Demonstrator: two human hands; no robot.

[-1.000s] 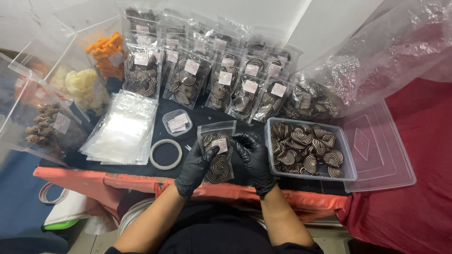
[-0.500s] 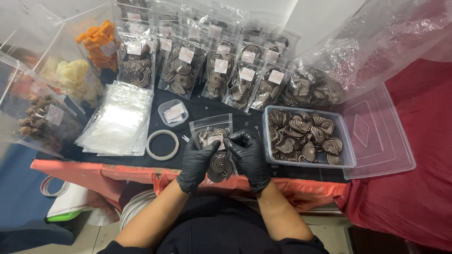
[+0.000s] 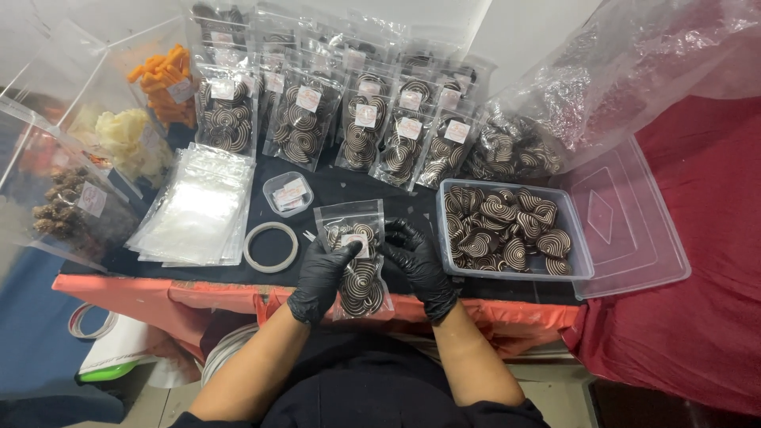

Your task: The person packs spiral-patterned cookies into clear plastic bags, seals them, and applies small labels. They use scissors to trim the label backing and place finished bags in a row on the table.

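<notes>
Left hand (image 3: pixel 321 273): black glove, lower centre of frame; closed on the left edge of the pouch (image 3: pixel 354 257), thumb on its front.
Right hand (image 3: pixel 420 265): black glove; fingers curled on the pouch's right upper edge, near the small white label (image 3: pixel 356 240).
Pouch: clear, filled with dark swirl cookies; held between both hands over the table's front edge (image 3: pixel 238 295). Long axis runs up-down in the frame, mouth toward the top. Both hands touch it, neither is nearer.
Tub (image 3: pixel 511 230): clear, rectangular, just right of the right hand; loose swirl cookies inside.
Lid (image 3: pixel 634 230): clear, right of the tub, on red cloth.
Filled pouches (image 3: pixel 349 127): rows across upper centre, each clear with a small white square label near the top.
Empty pouches (image 3: pixel 198 210): flat stack, left of centre.
Tape ring (image 3: pixel 270 246): white, just left of the left hand.
Label box (image 3: pixel 288 193): small, clear, above the ring.
Upper left: clear bins with orange, pale and brown snacks; white tags on the fronts.
</notes>
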